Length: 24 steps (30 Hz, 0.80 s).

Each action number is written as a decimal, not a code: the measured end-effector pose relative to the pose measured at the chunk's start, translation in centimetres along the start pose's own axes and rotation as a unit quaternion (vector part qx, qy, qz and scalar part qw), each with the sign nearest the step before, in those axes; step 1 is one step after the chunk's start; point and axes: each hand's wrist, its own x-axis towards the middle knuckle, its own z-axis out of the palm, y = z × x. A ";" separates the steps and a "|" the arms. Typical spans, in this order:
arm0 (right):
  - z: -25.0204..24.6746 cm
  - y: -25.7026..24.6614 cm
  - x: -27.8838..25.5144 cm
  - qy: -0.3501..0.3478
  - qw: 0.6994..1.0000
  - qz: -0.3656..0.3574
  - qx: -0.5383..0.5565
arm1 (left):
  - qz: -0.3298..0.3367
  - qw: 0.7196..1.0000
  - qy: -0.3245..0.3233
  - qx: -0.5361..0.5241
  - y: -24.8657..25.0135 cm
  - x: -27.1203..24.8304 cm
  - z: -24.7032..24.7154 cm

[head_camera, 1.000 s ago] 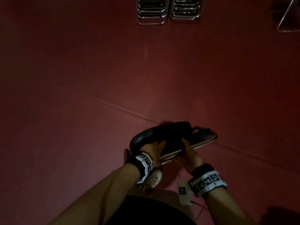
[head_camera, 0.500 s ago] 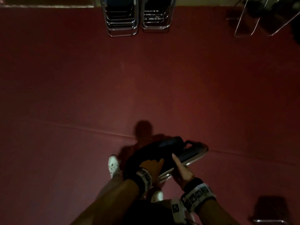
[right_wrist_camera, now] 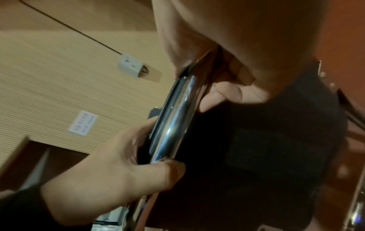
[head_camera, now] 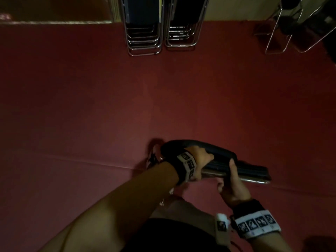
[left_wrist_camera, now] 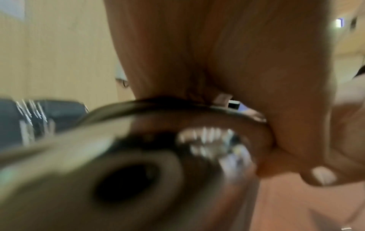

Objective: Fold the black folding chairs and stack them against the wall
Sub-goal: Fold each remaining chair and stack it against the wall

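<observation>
I carry a folded black chair (head_camera: 214, 157) with a chrome frame, held edge-up above the red floor. My left hand (head_camera: 200, 159) grips its top near the padded back, fingers curled over the chrome tube (left_wrist_camera: 138, 112). My right hand (head_camera: 231, 180) grips the frame a little to the right, thumb on top and fingers underneath the chrome tube (right_wrist_camera: 173, 121). Two stacks of folded black chairs lean against the wall ahead, the left stack (head_camera: 141, 30) beside the right stack (head_camera: 183, 26).
Red floor (head_camera: 163, 97) lies open between me and the stacks. An unfolded chrome-framed chair (head_camera: 298, 26) stands at the far right. A light wooden wall (right_wrist_camera: 59, 70) carries a switch panel (right_wrist_camera: 82, 122). My white shoe (head_camera: 152, 157) shows left of the chair.
The stacked chairs and the wall have come nearer in the head view as I walk forward. The folded chair has turned more level in my hands.
</observation>
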 end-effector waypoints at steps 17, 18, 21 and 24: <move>16.6 -19.4 17.5 -0.102 0.988 -0.014 -0.119 | -0.113 0.991 0.032 -0.071 -22.3 8.5 -14.1; 17.6 -21.3 19.0 -0.097 0.987 -0.011 -0.129 | -0.122 0.990 0.020 -0.072 -23.9 10.1 -15.4; 19.2 -25.4 22.8 -0.086 0.987 -0.001 -0.137 | -0.138 0.988 0.003 -0.072 -27.3 13.8 -18.2; 20.4 -29.0 26.3 -0.062 0.986 0.022 -0.155 | -0.147 0.983 0.002 -0.107 -30.1 17.2 -20.5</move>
